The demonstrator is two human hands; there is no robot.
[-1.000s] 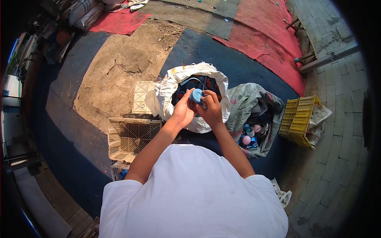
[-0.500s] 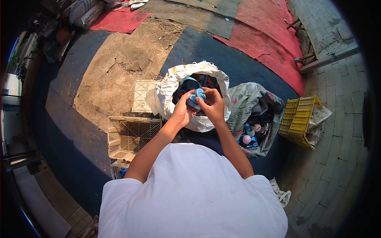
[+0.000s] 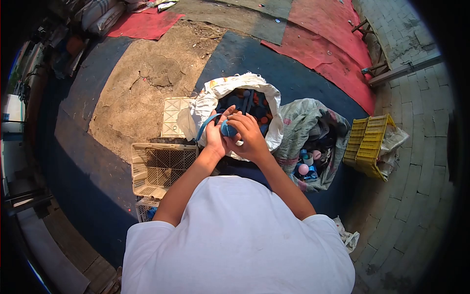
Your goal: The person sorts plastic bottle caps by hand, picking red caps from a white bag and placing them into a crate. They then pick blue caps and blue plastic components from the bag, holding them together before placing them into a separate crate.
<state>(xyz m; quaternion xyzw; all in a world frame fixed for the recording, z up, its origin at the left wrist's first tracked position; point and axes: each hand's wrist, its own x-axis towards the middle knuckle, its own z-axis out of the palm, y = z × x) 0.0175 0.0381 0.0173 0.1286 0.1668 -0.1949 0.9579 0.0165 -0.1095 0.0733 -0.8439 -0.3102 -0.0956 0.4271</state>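
Over the near side of an open white sack (image 3: 273, 105), my left hand (image 3: 215, 137) holds a blue plastic piece (image 3: 228, 129) with a curved blue strap (image 3: 204, 126) looping out to the left. From the right, my right hand (image 3: 248, 136) closes its fingers around the same blue piece. Dark and orange plastic pieces (image 3: 257, 105) fill the sack below. Parts of the blue piece are hidden by my fingers.
A grey-green sack (image 3: 298, 117) of mixed plastic items stands to the right, with yellow crates (image 3: 364, 144) beyond it. A beige crate (image 3: 139, 169) lies to the left, near a flat cream crate (image 3: 172, 117). A brick surface (image 3: 416, 161) runs along the right.
Both hands have shifted slightly left and turned the blue piece. Its strap now sticks out to the left, and my right hand has moved over the piece.
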